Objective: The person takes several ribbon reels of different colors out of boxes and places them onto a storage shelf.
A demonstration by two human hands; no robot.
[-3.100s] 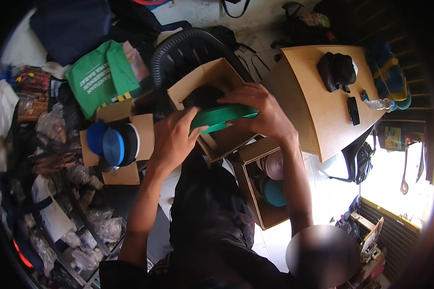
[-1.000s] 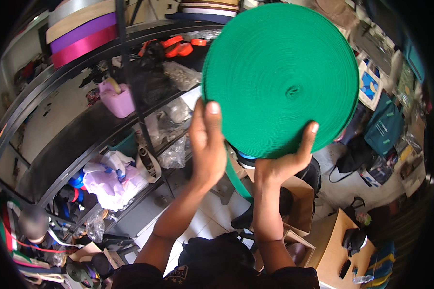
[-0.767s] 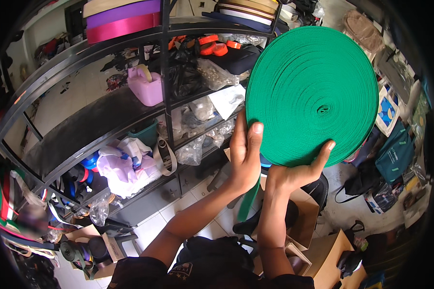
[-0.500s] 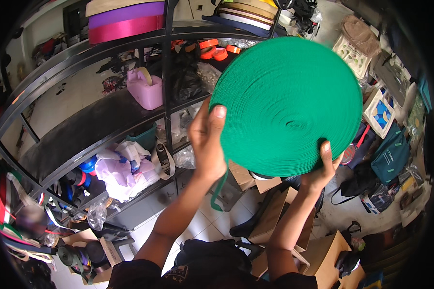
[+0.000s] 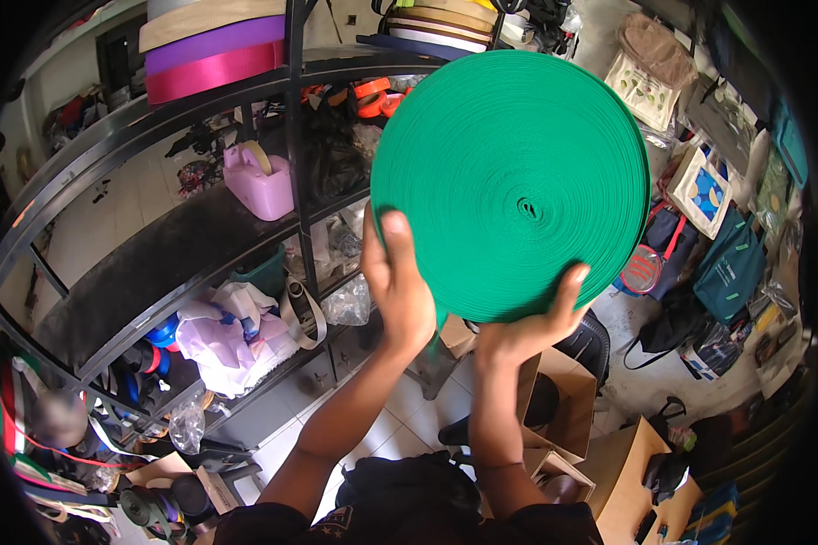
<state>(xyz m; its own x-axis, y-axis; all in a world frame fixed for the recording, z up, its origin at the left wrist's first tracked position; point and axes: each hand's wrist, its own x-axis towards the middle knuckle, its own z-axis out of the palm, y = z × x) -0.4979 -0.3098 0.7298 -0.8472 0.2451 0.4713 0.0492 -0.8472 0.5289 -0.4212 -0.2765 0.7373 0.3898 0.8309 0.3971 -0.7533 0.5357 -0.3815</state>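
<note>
A large flat roll of green webbing [image 5: 509, 173] is held up in front of me, its round face with the coiled centre turned toward me. My left hand [image 5: 398, 291] grips its lower left edge, thumb on the face and fingers hidden behind. Under the lower right edge, my right hand [image 5: 532, 331] supports the roll, thumb pressed on the face and its other fingers mostly out of sight. A short loose green end hangs below the roll beside my left wrist, blurred.
To the left stands a black metal shelf [image 5: 154, 245] with a pink tape dispenser [image 5: 262, 186]. Pink and purple webbing rolls [image 5: 214, 73] lie on top. Cardboard boxes [image 5: 568, 400] and a wooden table [image 5: 623, 486] are at the lower right. Bags [image 5: 732, 272] line the right side.
The green roll has shifted a little left and up, its face turned more squarely toward me. My right hand has slid left along the lower edge. The view has shifted slightly.
</note>
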